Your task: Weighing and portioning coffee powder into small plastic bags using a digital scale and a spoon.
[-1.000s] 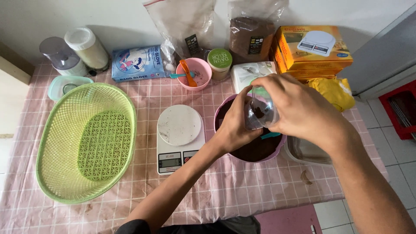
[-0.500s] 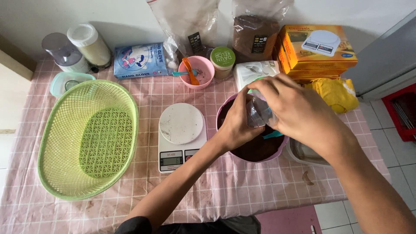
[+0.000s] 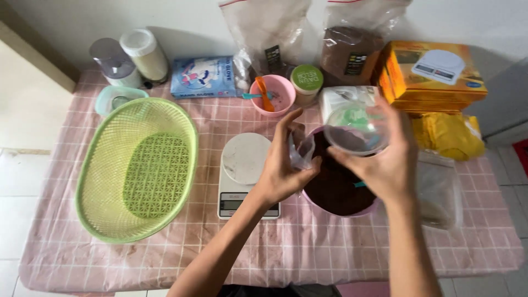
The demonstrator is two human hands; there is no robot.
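Since the earlier frame, right hand (image 3: pixel 385 159) lifted clear round plastic cup (image 3: pixel 355 131) above pink bowl of dark powder (image 3: pixel 336 190) near the table's far edge; fingers curled around the cup. Left hand (image 3: pixel 286 165) pinched small clear plastic bag (image 3: pixel 302 154), apparently opening it.

A pink checked tablecloth (image 3: pixel 165 264) covers the table — bearing a green basket (image 3: pixel 137 168), white scale (image 3: pixel 242 170), pink bowl (image 3: pixel 341 192) and orange box (image 3: pixel 434 74).

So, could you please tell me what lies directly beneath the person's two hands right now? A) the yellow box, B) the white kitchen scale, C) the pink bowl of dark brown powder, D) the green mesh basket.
C: both the left hand and the right hand, holding a clear plastic bag, hover over the pink bowl of dark brown powder; the white kitchen scale sits just beside it.
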